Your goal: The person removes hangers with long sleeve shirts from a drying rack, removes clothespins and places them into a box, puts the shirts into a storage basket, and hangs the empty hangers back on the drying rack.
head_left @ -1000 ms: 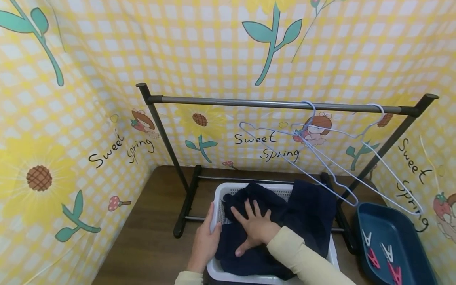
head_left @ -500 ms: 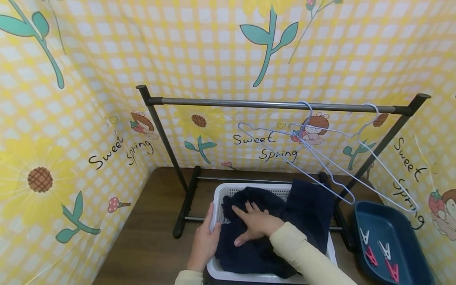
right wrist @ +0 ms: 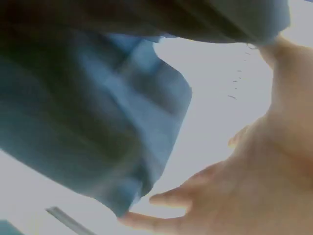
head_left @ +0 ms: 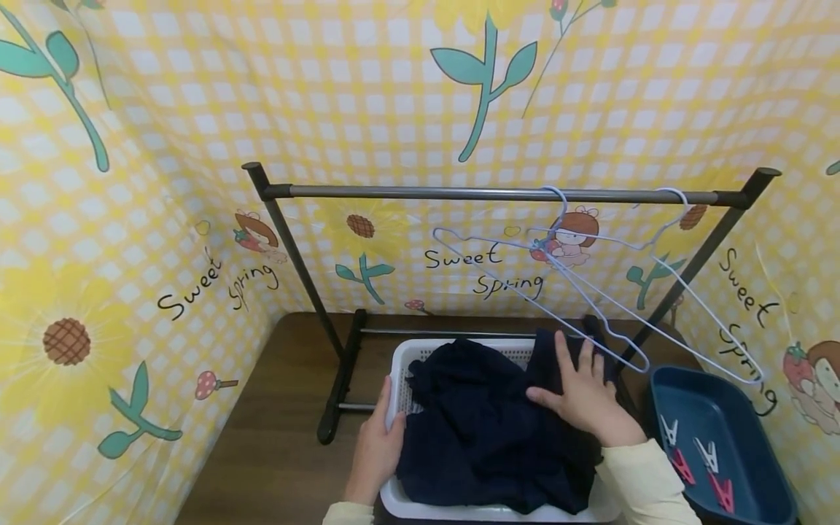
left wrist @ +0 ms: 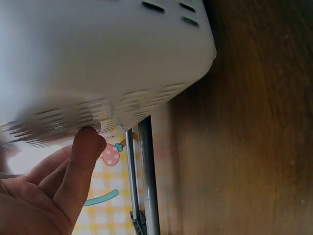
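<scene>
A white plastic basket [head_left: 392, 493] on the brown table is filled with dark navy clothing [head_left: 485, 445]. At its left side, my left hand [head_left: 377, 458] grips the rim, thumb toward the inside; in the left wrist view the fingers of the left hand [left wrist: 63, 186] reach the slotted outer wall of the basket [left wrist: 107, 44]. My right hand [head_left: 587, 397], fingers spread, lies over the clothing's back right part. Beside the right hand [right wrist: 254, 181], the right wrist view shows a bluish hanging edge of the clothing [right wrist: 132, 112], blurred.
A black clothes rack [head_left: 420, 192] stands behind and around the basket. Two lilac wire hangers [head_left: 577, 290] hang from its bar, low over the right hand. To the right, a dark blue tray [head_left: 722, 408] holds several pink-and-white clothespins [head_left: 715, 474]. Checked cloth [head_left: 367, 87] surrounds the table.
My right hand has moved from the middle of the clothing to its back right part. The clothing there sits less raised. The left hand keeps its place on the rim.
</scene>
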### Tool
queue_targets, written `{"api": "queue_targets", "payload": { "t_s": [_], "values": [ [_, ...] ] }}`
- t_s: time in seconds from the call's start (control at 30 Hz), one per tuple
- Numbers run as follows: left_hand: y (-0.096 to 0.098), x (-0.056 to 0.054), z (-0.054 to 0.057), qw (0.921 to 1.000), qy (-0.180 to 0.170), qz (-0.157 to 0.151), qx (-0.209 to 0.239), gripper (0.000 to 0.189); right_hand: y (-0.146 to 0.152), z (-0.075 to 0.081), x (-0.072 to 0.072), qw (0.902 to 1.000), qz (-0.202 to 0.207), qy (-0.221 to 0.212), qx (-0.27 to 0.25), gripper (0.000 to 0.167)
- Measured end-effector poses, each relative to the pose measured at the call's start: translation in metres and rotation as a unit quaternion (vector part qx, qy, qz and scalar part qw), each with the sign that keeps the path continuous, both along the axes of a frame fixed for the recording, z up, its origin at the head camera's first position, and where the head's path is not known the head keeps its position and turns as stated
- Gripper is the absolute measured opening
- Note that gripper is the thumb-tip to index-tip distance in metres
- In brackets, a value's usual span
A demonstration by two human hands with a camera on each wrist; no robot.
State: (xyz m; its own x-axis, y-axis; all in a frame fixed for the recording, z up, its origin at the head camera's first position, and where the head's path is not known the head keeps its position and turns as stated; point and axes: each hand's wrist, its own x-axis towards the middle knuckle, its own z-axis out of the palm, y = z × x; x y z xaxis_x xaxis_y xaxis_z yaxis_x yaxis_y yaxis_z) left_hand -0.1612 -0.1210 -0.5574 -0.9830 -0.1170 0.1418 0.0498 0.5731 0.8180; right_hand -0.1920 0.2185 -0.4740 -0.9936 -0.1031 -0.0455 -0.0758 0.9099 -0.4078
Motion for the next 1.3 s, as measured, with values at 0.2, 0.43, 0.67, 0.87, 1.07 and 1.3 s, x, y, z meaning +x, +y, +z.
{"api": "queue_targets", "payload": {
  "t_s": [0.2, 0.43, 0.67, 0.87, 1.07, 1.3],
  "values": [
    [0.001, 0.0, -0.002, 0.9999, -0.014, 0.004, -0.002, 0.068, -0.001, -0.025, 0.006, 0.996, 0.066, -0.006, 0.059, 0.109],
    [0.001, 0.0, -0.006, 1.0, -0.006, -0.001, -0.006, 0.068, -0.012, -0.059, 0.012, 0.9755, 0.179, -0.083, -0.098, 0.103],
    [0.006, -0.001, -0.007, 0.9997, -0.019, -0.015, -0.003, 0.066, -0.003, -0.039, 0.018, 0.9812, 0.138, -0.066, -0.118, 0.09],
    [0.002, -0.001, -0.003, 0.9999, -0.002, 0.003, -0.009, 0.066, 0.0, -0.014, 0.013, 0.9945, 0.036, 0.097, 0.013, 0.064],
    [0.002, 0.0, -0.005, 0.9999, -0.012, 0.001, -0.012, 0.067, 0.006, -0.022, 0.004, 0.9964, 0.009, 0.034, 0.077, 0.053],
    [0.003, -0.001, -0.003, 0.9999, -0.008, 0.003, -0.01, 0.068, 0.008, -0.028, -0.006, 0.9975, -0.017, 0.035, 0.059, 0.064]
  ]
}}
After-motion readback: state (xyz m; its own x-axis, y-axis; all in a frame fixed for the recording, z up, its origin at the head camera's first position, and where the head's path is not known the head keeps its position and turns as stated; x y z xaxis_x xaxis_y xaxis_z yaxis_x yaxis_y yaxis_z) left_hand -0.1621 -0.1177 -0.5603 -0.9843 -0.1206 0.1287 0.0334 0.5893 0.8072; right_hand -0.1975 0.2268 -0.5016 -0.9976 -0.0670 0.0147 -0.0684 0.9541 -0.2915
